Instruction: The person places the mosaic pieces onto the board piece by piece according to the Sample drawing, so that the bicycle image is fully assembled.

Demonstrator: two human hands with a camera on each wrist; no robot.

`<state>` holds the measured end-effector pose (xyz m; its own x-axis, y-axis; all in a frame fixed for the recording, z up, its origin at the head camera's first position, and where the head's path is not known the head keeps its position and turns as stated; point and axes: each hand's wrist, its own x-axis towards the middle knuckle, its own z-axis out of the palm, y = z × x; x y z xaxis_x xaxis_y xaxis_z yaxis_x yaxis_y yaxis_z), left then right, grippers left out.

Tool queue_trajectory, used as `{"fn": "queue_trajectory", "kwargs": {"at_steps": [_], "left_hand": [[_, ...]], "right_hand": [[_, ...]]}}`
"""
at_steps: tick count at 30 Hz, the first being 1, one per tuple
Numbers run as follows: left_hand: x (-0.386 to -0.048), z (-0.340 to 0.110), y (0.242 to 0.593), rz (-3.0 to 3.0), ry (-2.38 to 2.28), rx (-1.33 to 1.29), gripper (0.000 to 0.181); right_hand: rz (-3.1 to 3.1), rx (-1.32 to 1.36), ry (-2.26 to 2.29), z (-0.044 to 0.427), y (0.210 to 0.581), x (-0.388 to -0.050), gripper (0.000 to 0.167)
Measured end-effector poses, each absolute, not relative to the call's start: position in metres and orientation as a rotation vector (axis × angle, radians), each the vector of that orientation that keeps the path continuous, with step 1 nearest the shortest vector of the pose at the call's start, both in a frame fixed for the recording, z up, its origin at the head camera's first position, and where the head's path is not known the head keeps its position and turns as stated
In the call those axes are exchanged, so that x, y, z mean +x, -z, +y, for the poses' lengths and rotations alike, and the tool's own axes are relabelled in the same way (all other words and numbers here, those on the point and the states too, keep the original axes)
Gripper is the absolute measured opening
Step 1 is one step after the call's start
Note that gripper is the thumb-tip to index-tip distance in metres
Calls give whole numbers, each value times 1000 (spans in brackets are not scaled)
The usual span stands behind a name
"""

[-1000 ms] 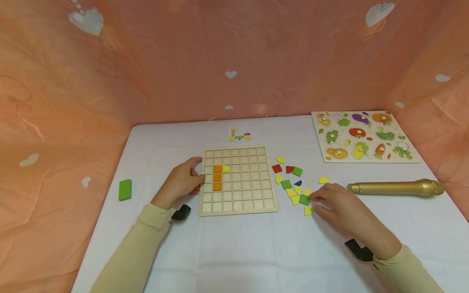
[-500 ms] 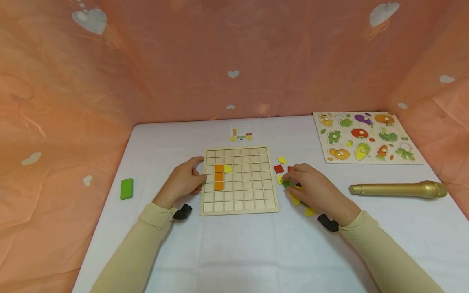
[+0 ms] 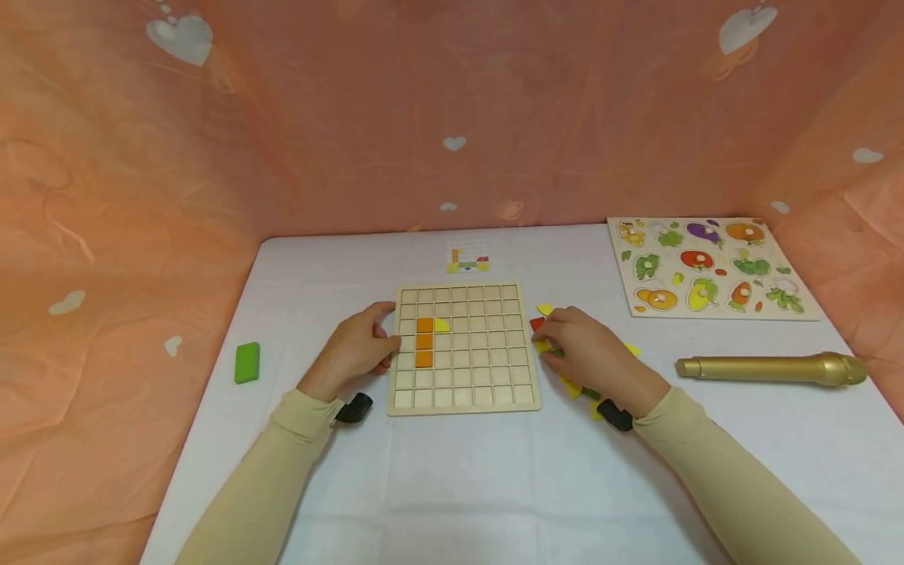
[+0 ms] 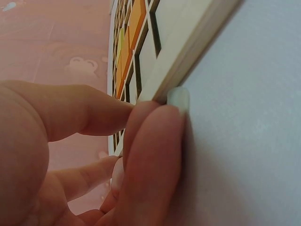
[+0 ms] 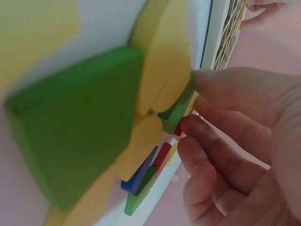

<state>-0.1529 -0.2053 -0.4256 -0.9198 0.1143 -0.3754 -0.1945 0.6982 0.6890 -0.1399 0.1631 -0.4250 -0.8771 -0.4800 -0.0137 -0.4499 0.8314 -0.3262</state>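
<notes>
At the left edge of the wooden grid board (image 3: pixel 462 400), the left hand (image 3: pixel 351 351) grips the rim; the left wrist view shows its thumb and fingers (image 4: pixel 153 150) against that edge. Three orange squares (image 3: pixel 424 341) form a column in the grid, with a yellow quarter-round (image 3: pixel 441 326) beside the top one. Over the loose pieces right of the board is the right hand (image 3: pixel 596 361), its fingers bent around a yellow piece (image 3: pixel 542 346), next to a red square (image 3: pixel 537 323). Green (image 5: pixel 80 127), yellow, red and blue (image 5: pixel 138 176) pieces lie below it in the right wrist view.
A small pattern card (image 3: pixel 468 257) lies behind the board. A green block (image 3: pixel 247 362) is at the left. On the right are a vegetable puzzle board (image 3: pixel 713 271) and a gold microphone-shaped object (image 3: pixel 770 369). Patterned orange cloth surrounds the table.
From the near right end of the loose pieces, the right hand has moved left and away from the body, to beside the red square. The left hand has stayed on the board.
</notes>
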Motion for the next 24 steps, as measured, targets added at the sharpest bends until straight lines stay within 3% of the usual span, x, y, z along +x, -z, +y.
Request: {"fn": "queue_trajectory", "kwargs": {"at_steps": [24], "left_hand": [[-153,-205,427,2523,-1095,-57,68]], "right_hand": [[2886,-608,502,167,420,-142,26]]}}
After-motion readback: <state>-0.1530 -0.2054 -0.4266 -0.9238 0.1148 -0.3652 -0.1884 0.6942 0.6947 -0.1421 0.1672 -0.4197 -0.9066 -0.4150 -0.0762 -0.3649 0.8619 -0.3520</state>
